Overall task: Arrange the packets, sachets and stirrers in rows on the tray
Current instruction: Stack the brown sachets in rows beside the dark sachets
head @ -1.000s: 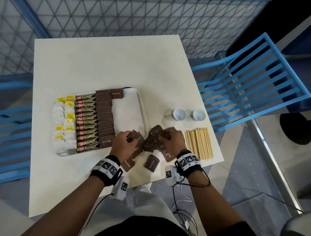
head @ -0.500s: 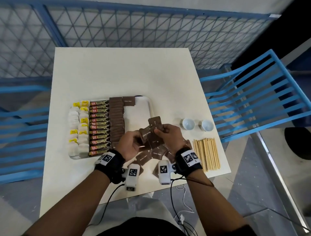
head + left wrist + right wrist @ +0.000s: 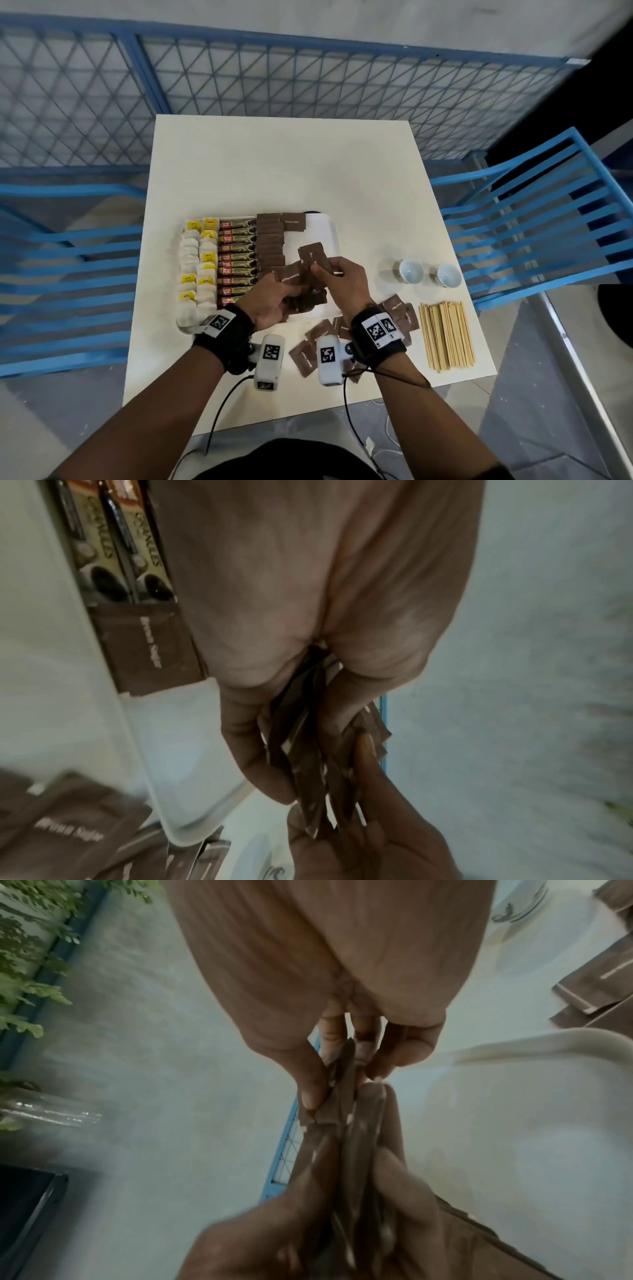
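Midair, both hands [image 3: 308,291] pinching brown sugar sachets [image 3: 311,256] above tray [image 3: 327,229] right half, bare white strip beneath

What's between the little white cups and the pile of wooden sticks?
Nothing: in the head view, bare table separates the cups from the stirrers. The brown sachets lie off to the side.
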The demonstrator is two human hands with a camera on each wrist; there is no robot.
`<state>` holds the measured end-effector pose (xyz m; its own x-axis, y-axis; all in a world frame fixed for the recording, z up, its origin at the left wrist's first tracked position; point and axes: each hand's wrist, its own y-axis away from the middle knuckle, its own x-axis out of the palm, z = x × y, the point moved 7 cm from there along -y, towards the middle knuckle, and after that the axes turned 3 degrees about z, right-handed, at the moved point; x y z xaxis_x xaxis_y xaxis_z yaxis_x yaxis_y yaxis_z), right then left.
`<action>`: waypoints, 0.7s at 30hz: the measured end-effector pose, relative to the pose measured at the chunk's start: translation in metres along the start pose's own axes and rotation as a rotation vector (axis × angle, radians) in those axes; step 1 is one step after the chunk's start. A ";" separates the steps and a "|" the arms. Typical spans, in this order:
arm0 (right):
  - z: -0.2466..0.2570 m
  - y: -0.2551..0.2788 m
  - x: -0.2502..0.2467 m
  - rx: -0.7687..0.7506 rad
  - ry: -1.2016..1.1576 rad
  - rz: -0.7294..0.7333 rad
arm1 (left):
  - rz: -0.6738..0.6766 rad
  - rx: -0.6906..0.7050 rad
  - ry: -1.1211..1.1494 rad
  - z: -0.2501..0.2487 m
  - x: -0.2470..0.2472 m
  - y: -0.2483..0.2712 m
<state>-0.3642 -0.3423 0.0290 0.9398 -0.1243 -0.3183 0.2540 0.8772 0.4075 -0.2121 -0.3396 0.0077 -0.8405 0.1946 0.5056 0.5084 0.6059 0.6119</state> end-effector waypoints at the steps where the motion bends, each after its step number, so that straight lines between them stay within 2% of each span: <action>1: 0.005 0.000 -0.002 -0.014 -0.021 -0.031 | 0.005 -0.006 0.013 -0.003 -0.004 0.001; 4: 0.023 0.001 -0.009 -0.069 -0.178 -0.062 | 0.007 -0.014 0.085 -0.011 -0.021 0.003; 7: 0.036 0.003 -0.002 -0.106 -0.213 0.069 | -0.034 -0.022 0.197 -0.017 -0.033 0.004; 10: 0.036 0.005 0.022 -0.135 0.029 0.244 | -0.007 0.008 0.330 -0.026 -0.035 0.006; 12: 0.033 0.004 0.035 -0.168 0.255 0.282 | 0.023 -0.011 0.395 -0.029 -0.036 0.005; 14: 0.036 0.003 0.040 -0.196 0.335 0.265 | 0.031 -0.019 0.325 -0.032 -0.037 0.004; 18: 0.037 0.003 0.041 -0.171 0.201 0.188 | -0.002 0.082 0.071 -0.034 -0.039 0.008; 21: 0.038 -0.002 0.037 -0.172 0.200 0.150 | -0.079 0.127 0.038 -0.036 -0.043 0.007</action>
<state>-0.3215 -0.3662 0.0485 0.8957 0.0914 -0.4351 0.0574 0.9466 0.3172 -0.1653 -0.3715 0.0117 -0.8681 0.1148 0.4830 0.4114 0.7110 0.5703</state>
